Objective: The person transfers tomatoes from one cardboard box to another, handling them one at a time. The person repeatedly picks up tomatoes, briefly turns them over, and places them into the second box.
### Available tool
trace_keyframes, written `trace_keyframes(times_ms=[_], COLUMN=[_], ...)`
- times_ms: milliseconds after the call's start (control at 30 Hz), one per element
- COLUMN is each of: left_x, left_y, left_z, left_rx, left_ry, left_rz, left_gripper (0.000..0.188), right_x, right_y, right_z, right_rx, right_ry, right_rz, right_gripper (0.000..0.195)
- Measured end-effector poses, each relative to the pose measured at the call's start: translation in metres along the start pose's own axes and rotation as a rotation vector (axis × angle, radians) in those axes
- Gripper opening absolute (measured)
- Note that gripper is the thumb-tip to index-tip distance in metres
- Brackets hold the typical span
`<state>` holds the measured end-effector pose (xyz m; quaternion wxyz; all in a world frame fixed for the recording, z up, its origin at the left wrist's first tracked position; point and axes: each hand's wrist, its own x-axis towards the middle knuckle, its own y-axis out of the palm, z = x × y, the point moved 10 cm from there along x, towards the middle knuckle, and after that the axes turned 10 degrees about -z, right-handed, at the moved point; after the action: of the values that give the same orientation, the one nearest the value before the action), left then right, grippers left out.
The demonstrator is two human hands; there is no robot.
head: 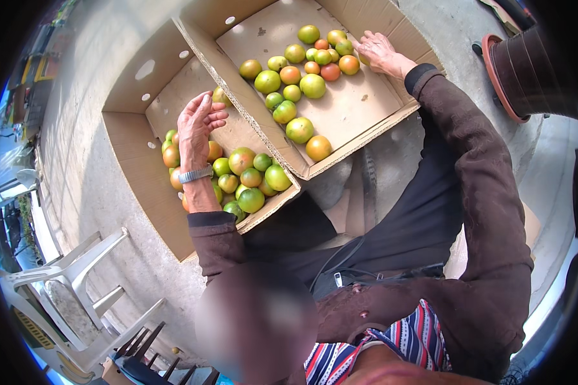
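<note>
Two cardboard boxes stand side by side before me. In the left box (139,144), green and orange tomatoes (241,160) lie piled at the near end. My left hand (200,118) is above that box, fingers loosely curled and nothing seen in them; a greenish tomato (220,96) lies just beyond its fingertips, by the dividing wall. Inside the right box (356,130), green, orange and reddish tomatoes (312,86) are spread in one layer. My right hand (383,54) reaches to its right side, over a mostly hidden tomato (363,59); whether it grips this is unclear.
White plastic chairs (84,284) stand at the lower left on the concrete floor (84,96). To the upper right is a dark, ribbed round container with a reddish rim (492,79). A small round fruit (175,350) lies on the floor at the lower left.
</note>
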<state>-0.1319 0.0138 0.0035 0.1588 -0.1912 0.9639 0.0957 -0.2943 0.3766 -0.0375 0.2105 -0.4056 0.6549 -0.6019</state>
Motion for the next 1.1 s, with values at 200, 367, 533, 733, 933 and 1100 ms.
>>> trace_keyframes(times_ms=[200,367,533,733,933,1100], left_x=[0.0,0.006,0.014,0.032,0.075,0.107], left_y=[-0.015,-0.048,-0.069,-0.031,-0.014,-0.016], left_z=[0.003,0.0,0.02,0.052,0.071,0.087], left_rx=[0.11,0.582,1.051,1.094,1.12,1.074], left_ry=[0.027,0.229,0.309,0.302,0.422,0.306], left_rz=[-0.104,-0.373,-0.499,-0.384,-0.226,-0.344], left_gripper=[0.039,0.05,0.066,0.099,0.102,0.057], right_x=[0.005,0.01,0.058,0.106,0.109,0.111], right_y=[0.038,0.031,-0.054,-0.164,-0.1,-0.087], right_z=[0.001,-0.012,-0.004,0.059,0.121,0.14], right_rx=[-0.004,0.087,0.262,0.796,0.509,0.464], right_ry=[0.055,0.255,0.342,0.415,0.128,0.035], right_rz=[0.187,0.28,-0.121,-0.628,-0.372,-0.346], right_gripper=[0.037,0.064,0.038,0.024,0.014,0.015])
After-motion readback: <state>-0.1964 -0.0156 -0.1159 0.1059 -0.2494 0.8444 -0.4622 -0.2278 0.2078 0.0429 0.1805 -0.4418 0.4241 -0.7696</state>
